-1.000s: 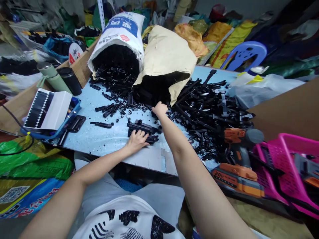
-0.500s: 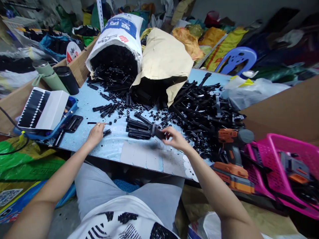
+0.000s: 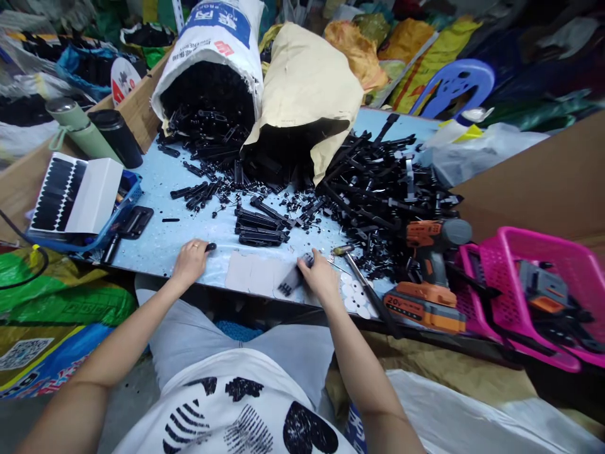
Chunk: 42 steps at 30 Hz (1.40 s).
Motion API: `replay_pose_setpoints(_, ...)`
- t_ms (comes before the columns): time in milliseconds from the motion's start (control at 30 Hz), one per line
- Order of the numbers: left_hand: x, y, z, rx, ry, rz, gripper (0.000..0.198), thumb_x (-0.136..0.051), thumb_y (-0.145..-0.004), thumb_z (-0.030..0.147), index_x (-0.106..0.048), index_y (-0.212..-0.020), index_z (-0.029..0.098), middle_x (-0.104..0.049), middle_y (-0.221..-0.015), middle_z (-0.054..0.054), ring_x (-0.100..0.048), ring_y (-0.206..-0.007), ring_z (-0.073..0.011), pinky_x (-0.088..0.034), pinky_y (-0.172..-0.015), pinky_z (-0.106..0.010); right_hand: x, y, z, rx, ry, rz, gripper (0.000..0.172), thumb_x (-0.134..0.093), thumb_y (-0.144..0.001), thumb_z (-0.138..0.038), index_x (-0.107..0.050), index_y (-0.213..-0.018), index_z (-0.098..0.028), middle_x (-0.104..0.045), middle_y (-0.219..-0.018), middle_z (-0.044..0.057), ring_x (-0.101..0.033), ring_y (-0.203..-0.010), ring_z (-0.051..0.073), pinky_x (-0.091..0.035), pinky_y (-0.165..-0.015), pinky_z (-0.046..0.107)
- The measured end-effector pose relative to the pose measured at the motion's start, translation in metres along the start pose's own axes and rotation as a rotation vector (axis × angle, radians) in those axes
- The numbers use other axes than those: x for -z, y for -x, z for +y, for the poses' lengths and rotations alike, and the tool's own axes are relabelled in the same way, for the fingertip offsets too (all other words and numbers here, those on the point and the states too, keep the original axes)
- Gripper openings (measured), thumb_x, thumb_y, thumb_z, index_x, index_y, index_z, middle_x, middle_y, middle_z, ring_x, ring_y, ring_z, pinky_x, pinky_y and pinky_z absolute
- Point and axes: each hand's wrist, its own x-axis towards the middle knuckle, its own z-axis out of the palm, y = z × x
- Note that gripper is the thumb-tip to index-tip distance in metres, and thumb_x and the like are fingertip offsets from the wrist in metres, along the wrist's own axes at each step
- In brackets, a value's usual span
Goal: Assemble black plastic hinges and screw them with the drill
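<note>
My left hand rests near the front edge of the blue-topped table, its fingers closed on a small black plastic part. Only the tip of that part shows beyond the fingers. My right hand grips a black ribbed rectangular plastic piece, slightly blurred, over the grey cardboard strip. Between and beyond the hands lies a short stack of long black plastic pieces. A thin black strip lies flat beyond my left hand. To the right of my right hand is a hammer.
A white sack and a beige sack spill black parts onto the table. A large heap of black parts lies right of them. An orange cordless drill and a pink basket stand at right, a blue tray at left.
My right hand has drawn the black piece from beside the stack toward the table's front edge. My left hand now holds a small black part and sits closer to the edge. The view has shifted.
</note>
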Motion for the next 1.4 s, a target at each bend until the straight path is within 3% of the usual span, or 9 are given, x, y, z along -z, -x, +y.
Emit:
replay_pose_setpoints(100, 0.002, 0.004, 0.029, -0.001, 0.191, 0.049, 0.039, -0.034, -0.094, 0.028, -0.049, -0.126, 0.012, -0.061, -0.112, -0.016, -0.057, -0.104, -0.0265, -0.045, -0.087, -0.04, -0.005, 0.002, -0.011, 0.082, -0.398, 0.023, 0.054, -0.036, -0.087, -0.044, -0.051, -0.129, -0.014, -0.059, -0.116, 0.017, -0.062, -0.091, 0.026, -0.047, -0.082, 0.042)
replay_pose_setpoints(233, 0.006, 0.004, 0.088, -0.087, 0.555, 0.034, 0.042, -0.031, -0.096, 0.031, -0.046, -0.133, 0.017, -0.062, -0.111, -0.011, -0.06, -0.098, -0.0198, -0.048, -0.086, -0.034, -0.01, 0.013, -0.039, 0.113, -0.992, -0.202, 0.059, -0.03, -0.09, -0.048, -0.035, -0.141, -0.019, -0.064, -0.1, 0.009, -0.06, -0.062, 0.015, -0.051, -0.063, 0.033)
replay_pose_setpoints(400, 0.004, 0.003, 0.133, -0.171, 0.802, 0.012, 0.04, -0.041, -0.094, 0.029, -0.051, -0.13, 0.016, -0.064, -0.101, -0.009, -0.06, -0.098, -0.0186, -0.047, -0.088, -0.032, -0.009, 0.027, -0.068, 0.15, -1.18, -0.273, 0.055, -0.036, -0.089, -0.056, -0.05, -0.129, -0.021, -0.062, -0.11, 0.008, -0.061, -0.072, 0.014, -0.054, -0.064, 0.029)
replay_pose_setpoints(600, 0.012, 0.003, 0.128, -0.145, 0.663, 0.005, 0.038, -0.044, -0.092, 0.028, -0.054, -0.128, 0.018, -0.064, -0.096, -0.009, -0.06, -0.09, -0.0195, -0.048, -0.082, -0.033, 0.002, 0.023, -0.056, 0.423, -1.017, -0.416, 0.057, -0.039, -0.091, -0.052, -0.034, -0.143, -0.028, -0.05, -0.127, 0.009, -0.059, -0.067, 0.01, -0.054, -0.053, 0.027)
replay_pose_setpoints(767, 0.012, 0.008, 0.127, -0.147, 0.669, -0.014, 0.036, -0.046, -0.091, 0.027, -0.059, -0.122, 0.015, -0.063, -0.091, -0.008, -0.06, -0.086, -0.0189, -0.049, -0.079, -0.032, 0.013, 0.019, -0.049, 0.602, -0.763, -0.384, 0.05, -0.044, -0.092, -0.042, -0.042, -0.139, -0.027, -0.051, -0.128, 0.01, -0.059, -0.074, 0.011, -0.053, -0.063, 0.025)
replay_pose_setpoints(900, 0.006, 0.012, 0.126, -0.184, 0.722, 0.068, 0.037, -0.043, -0.093, 0.028, -0.056, -0.125, 0.016, -0.063, -0.093, -0.008, -0.06, -0.087, -0.0175, -0.048, -0.079, -0.03, 0.014, 0.019, -0.049, 0.591, -0.795, -0.381, 0.051, -0.043, -0.092, -0.043, -0.039, -0.141, -0.028, -0.052, -0.127, 0.01, -0.057, -0.066, 0.009, -0.052, -0.06, 0.024)
replay_pose_setpoints(1100, 0.007, 0.005, 0.109, -0.369, 0.672, -0.038, 0.035, -0.044, -0.093, 0.029, -0.058, -0.123, 0.016, -0.065, -0.096, -0.009, -0.061, -0.089, -0.0183, -0.048, -0.082, -0.032, 0.015, 0.014, -0.043, 0.623, -0.764, -0.493, 0.051, -0.049, -0.09, -0.042, -0.043, -0.138, -0.029, -0.055, -0.126, 0.007, -0.055, -0.057, 0.006, -0.053, -0.063, 0.026)
replay_pose_setpoints(1200, 0.009, 0.004, 0.113, -0.319, 0.67, 0.016, 0.035, -0.043, -0.093, 0.029, -0.058, -0.123, 0.017, -0.065, -0.099, -0.009, -0.061, -0.093, -0.0191, -0.049, -0.084, -0.033, 0.014, 0.013, -0.045, 0.548, -0.822, -0.484, 0.055, -0.052, -0.088, -0.042, -0.04, -0.139, -0.029, -0.061, -0.117, 0.006, -0.056, -0.059, 0.007, -0.052, -0.054, 0.023)
replay_pose_setpoints(1400, 0.006, 0.009, 0.144, -0.124, 0.738, 0.288, 0.036, -0.039, -0.095, 0.029, -0.057, -0.123, 0.017, -0.064, -0.098, -0.01, -0.06, -0.09, -0.0178, -0.049, -0.081, -0.032, 0.008, 0.024, -0.067, 0.521, -0.906, -0.336, 0.053, -0.05, -0.088, -0.041, -0.042, -0.139, -0.028, -0.057, -0.125, 0.007, -0.056, -0.058, 0.006, -0.054, -0.051, 0.023)
